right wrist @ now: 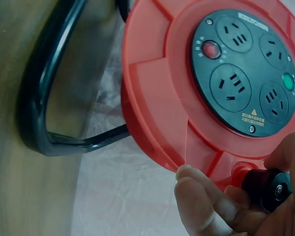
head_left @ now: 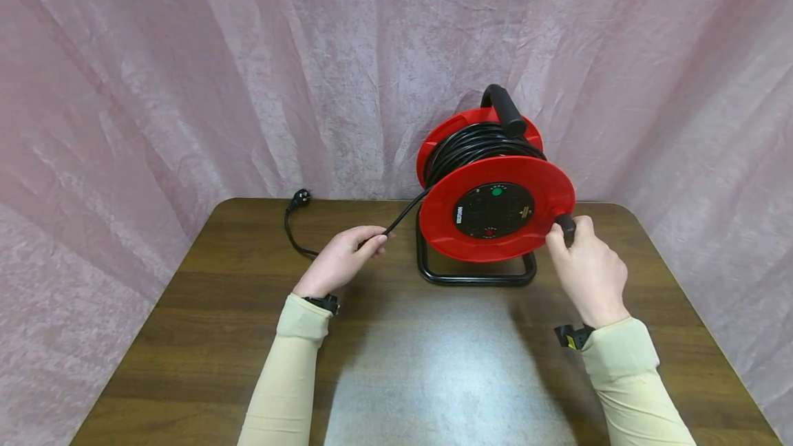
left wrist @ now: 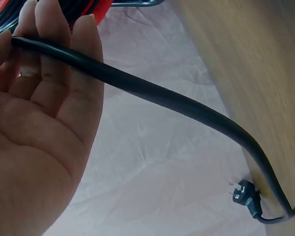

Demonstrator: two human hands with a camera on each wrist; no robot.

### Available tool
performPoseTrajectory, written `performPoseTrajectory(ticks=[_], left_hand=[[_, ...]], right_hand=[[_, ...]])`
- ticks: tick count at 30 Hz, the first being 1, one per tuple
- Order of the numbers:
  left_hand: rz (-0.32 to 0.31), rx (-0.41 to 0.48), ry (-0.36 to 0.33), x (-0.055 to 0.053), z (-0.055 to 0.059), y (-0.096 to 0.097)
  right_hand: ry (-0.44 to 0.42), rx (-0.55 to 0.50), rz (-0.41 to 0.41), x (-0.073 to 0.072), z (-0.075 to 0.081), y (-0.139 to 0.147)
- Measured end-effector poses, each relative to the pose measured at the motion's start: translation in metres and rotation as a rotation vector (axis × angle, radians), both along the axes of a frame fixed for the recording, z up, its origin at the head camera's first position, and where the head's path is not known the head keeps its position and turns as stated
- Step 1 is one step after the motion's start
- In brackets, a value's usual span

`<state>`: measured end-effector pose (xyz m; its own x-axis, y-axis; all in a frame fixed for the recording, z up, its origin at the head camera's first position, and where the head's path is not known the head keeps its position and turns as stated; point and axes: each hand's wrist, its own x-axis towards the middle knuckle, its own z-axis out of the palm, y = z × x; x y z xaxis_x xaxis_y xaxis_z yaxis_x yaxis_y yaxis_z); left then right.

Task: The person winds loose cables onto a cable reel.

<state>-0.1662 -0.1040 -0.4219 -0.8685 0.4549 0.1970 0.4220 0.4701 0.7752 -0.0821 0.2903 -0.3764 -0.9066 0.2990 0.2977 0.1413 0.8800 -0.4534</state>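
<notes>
A red cable reel [head_left: 434,222] stands toward the back of the table, with black cable [head_left: 480,146] wound between its two discs. My left hand [head_left: 339,261] pinches the loose stretch of that cable [left wrist: 152,92] between thumb and fingers, left of the reel. Beyond that hand the cable runs on to a black plug [head_left: 301,198] near the table's back edge. On the reel's front disc, my right hand [head_left: 591,274] grips the black crank knob [right wrist: 268,189]. The right wrist view shows the socket panel [right wrist: 246,73], with several outlets, a red button and a green one.
The reel's black tubular stand [head_left: 477,280] rests on the brown wooden table [head_left: 204,336], and its carry handle [head_left: 504,112] rises on top. A pink curtain [head_left: 347,74] hangs right behind the table and along both sides.
</notes>
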Motion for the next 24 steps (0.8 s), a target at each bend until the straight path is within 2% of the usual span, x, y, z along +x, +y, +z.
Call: performPoseTrajectory(ticks=[7,13,24], left_hand=[[-0.004,0.022,-0.005,0.001,0.001,0.000],[0.011,-0.026,-0.003,-0.001,0.000,0.000],[0.022,-0.049,-0.010,-0.001,0.001,0.001]], right_hand=[[-0.020,0.002,0.008,0.001,-0.008,0.000],[-0.034,0.017,0.020,0.003,-0.013,0.000],[-0.060,0.031,0.022,0.005,-0.024,-0.002]])
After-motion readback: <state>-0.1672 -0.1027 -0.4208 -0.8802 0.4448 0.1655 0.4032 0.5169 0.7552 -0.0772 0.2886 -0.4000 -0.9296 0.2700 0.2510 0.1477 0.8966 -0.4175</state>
